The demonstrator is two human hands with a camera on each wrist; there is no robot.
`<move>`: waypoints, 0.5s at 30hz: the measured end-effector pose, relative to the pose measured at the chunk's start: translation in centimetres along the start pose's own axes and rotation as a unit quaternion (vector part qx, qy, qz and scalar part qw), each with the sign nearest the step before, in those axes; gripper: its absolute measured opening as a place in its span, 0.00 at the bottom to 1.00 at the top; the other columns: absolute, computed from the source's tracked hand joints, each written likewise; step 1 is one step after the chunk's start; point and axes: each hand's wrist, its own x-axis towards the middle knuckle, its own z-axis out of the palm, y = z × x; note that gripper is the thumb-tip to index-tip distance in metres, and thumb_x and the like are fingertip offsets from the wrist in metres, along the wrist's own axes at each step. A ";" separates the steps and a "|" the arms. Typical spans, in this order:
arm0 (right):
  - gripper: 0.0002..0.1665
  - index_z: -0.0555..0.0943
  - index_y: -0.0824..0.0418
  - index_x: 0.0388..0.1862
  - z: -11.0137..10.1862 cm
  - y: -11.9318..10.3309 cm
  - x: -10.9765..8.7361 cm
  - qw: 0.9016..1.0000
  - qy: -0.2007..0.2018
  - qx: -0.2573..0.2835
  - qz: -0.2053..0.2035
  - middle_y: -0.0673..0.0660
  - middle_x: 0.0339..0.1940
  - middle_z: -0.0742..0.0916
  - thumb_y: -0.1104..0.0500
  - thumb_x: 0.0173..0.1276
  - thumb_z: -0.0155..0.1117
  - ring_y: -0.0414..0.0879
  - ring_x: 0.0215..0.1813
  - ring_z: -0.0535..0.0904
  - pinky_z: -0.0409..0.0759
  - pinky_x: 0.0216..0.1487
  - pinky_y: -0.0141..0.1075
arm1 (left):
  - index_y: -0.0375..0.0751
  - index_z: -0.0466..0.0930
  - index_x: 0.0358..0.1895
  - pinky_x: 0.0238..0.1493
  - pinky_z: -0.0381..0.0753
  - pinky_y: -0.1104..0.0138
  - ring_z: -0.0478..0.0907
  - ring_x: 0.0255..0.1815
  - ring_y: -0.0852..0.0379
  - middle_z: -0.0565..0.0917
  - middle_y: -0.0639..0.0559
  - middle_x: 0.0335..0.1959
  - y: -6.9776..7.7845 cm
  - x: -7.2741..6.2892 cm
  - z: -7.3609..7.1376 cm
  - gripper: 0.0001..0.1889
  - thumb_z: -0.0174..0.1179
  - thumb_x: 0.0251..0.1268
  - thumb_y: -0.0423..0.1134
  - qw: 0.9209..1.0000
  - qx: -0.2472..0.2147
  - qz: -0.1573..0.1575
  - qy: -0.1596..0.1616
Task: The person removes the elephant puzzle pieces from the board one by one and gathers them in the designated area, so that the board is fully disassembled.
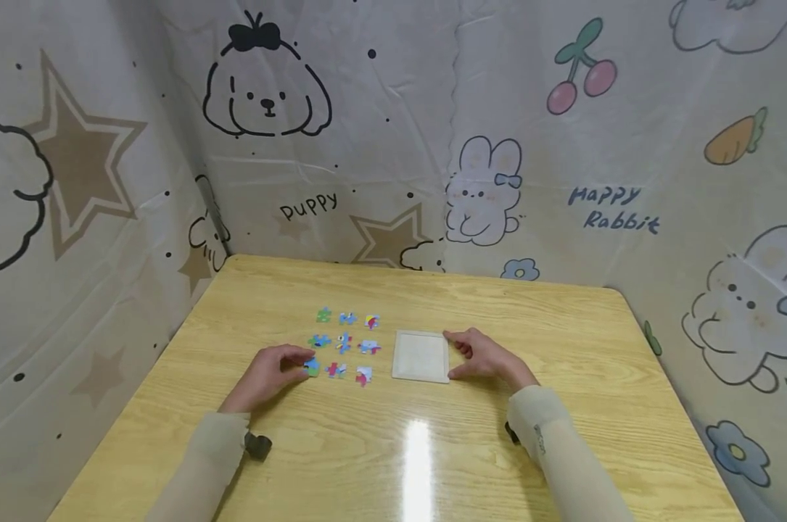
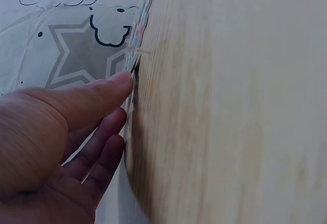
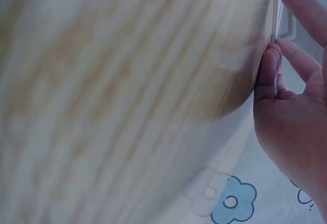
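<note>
Puzzle pieces lie on the wooden table in three rows of three. My left hand point(image 1: 272, 373) is at the lower left of them, its thumb and forefinger on either side of a blue-and-green puzzle piece point(image 1: 312, 367). In the left wrist view, the thumb point(image 2: 110, 88) and the other fingertips are apart, low at the tabletop. Right of the rows lies a flat, pale square puzzle tray point(image 1: 421, 356). My right hand point(image 1: 487, 355) rests by its right edge, forefinger near the far corner and thumb at the near corner.
Nearby puzzle pieces include a green one point(image 1: 324, 315), a yellow-and-red one point(image 1: 371, 320) and a pink-and-white one point(image 1: 363, 375). The wooden table point(image 1: 341, 457) ends at the back against a printed curtain point(image 1: 380, 145). More curtain hangs along both sides.
</note>
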 end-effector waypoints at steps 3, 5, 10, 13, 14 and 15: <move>0.54 0.64 0.63 0.80 0.1 0.1 0.0 1.000 0.001 0.004 0.005 0.58 0.49 0.74 0.57 0.60 0.82 0.49 0.49 0.65 0.69 0.49 0.39 | 0.38 0.85 0.60 0.59 0.84 0.54 0.85 0.55 0.48 0.88 0.46 0.56 -0.2 0.0 0.0 0.19 0.70 0.67 0.32 1.000 0.008 0.006 0.003; 0.54 0.64 0.62 0.81 0.1 0.1 0.0 1.000 0.003 0.003 0.008 0.58 0.49 0.75 0.57 0.60 0.82 0.49 0.50 0.65 0.69 0.50 0.39 | 0.38 0.85 0.60 0.57 0.85 0.57 0.85 0.53 0.49 0.89 0.46 0.55 -0.2 0.0 0.0 0.18 0.70 0.67 0.32 1.000 0.012 0.007 0.005; 0.54 0.65 0.62 0.81 0.0 0.2 -0.1 1.000 0.005 0.001 0.007 0.58 0.49 0.75 0.56 0.60 0.82 0.49 0.50 0.66 0.70 0.51 0.39 | 0.38 0.85 0.59 0.55 0.84 0.62 0.84 0.51 0.51 0.89 0.46 0.54 -0.3 0.1 0.1 0.18 0.70 0.67 0.32 1.000 0.015 0.006 0.005; 0.53 0.65 0.61 0.81 0.0 0.3 -0.2 1.000 0.004 -0.002 0.008 0.57 0.49 0.75 0.55 0.60 0.82 0.48 0.50 0.67 0.71 0.52 0.39 | 0.38 0.85 0.60 0.54 0.84 0.63 0.84 0.51 0.51 0.89 0.45 0.55 -0.3 0.2 0.2 0.18 0.69 0.67 0.32 1.000 0.012 0.006 0.002; 0.53 0.65 0.61 0.81 0.0 0.3 -0.2 1.000 0.004 -0.004 0.008 0.56 0.49 0.75 0.55 0.60 0.82 0.48 0.50 0.67 0.71 0.52 0.39 | 0.39 0.85 0.59 0.54 0.84 0.63 0.83 0.51 0.51 0.89 0.46 0.55 -0.3 0.2 0.2 0.18 0.69 0.67 0.32 1.000 0.012 0.002 0.001; 0.53 0.65 0.61 0.81 0.0 0.3 -0.2 1.000 0.005 -0.004 0.007 0.56 0.49 0.75 0.55 0.60 0.82 0.48 0.50 0.67 0.71 0.52 0.39 | 0.39 0.85 0.59 0.54 0.84 0.63 0.84 0.51 0.51 0.89 0.46 0.55 -0.3 0.3 0.2 0.18 0.70 0.67 0.32 1.000 0.013 0.000 0.002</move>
